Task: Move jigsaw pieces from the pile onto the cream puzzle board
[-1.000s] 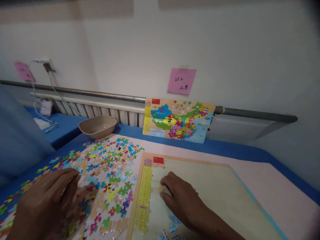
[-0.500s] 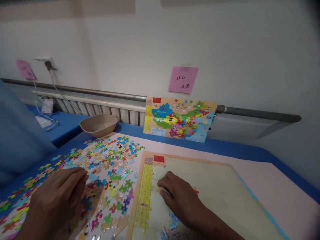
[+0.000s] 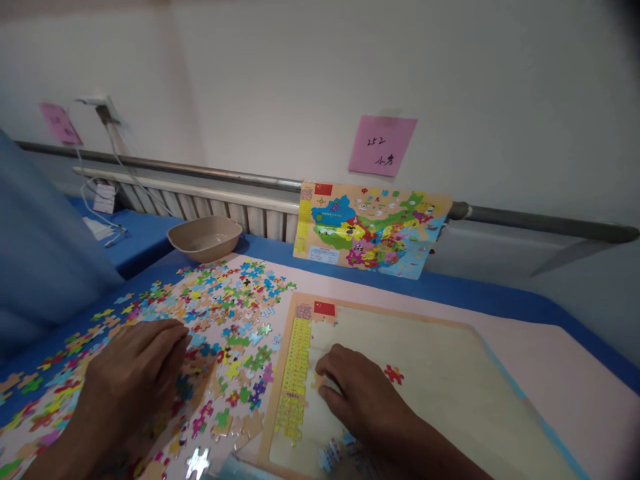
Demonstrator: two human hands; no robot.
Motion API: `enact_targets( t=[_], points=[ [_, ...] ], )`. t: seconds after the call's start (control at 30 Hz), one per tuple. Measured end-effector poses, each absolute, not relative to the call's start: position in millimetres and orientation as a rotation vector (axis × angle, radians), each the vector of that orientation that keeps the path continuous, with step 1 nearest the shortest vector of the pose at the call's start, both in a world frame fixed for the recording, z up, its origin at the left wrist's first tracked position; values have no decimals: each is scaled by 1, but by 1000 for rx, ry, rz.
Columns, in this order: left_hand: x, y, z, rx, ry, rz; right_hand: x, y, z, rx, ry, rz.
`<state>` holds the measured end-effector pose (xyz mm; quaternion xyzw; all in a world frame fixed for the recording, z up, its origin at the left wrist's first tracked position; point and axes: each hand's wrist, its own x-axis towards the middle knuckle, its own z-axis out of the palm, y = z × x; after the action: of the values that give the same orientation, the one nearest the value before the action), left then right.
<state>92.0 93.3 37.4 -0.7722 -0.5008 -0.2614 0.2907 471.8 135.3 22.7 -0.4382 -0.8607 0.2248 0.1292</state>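
My right hand (image 3: 360, 390) is over the puzzle board (image 3: 430, 340), thumb and forefinger closed around a small tan puzzle piece (image 3: 319, 381). That piece is just right of the joined yellow strip (image 3: 295, 380) on the board's left side. A red flag section (image 3: 324, 309) fills the upper left corner. One loose red piece (image 3: 394, 375) lies on the bare board, and several blue-white pieces (image 3: 330, 453) are partly covered by my right forearm. My left hand (image 3: 137, 367) hovers over or rests among the loose puzzle pieces (image 3: 225, 300), fingers drawn together; whatever they hold is hidden.
A printed map picture (image 3: 375, 230) leans against the wall behind the board. Left of it stands a beige basin (image 3: 205, 239). A metal rail (image 3: 225, 175) runs along the wall above a radiator (image 3: 257, 223). Blue cloth (image 3: 45, 240) hangs at the far left.
The view has shifted slightly, so most things sit a little further right. Both hands keep nearly the same pose, and the red piece shows more fully beside my right hand.
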Motion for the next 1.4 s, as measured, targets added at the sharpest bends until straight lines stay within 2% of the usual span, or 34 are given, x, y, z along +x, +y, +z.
enact_targets(
  t=[1.4],
  points=[
    [105, 94, 48, -2052, -1310, -698, 473, 136, 17, -1249, -2521, 591]
  ],
)
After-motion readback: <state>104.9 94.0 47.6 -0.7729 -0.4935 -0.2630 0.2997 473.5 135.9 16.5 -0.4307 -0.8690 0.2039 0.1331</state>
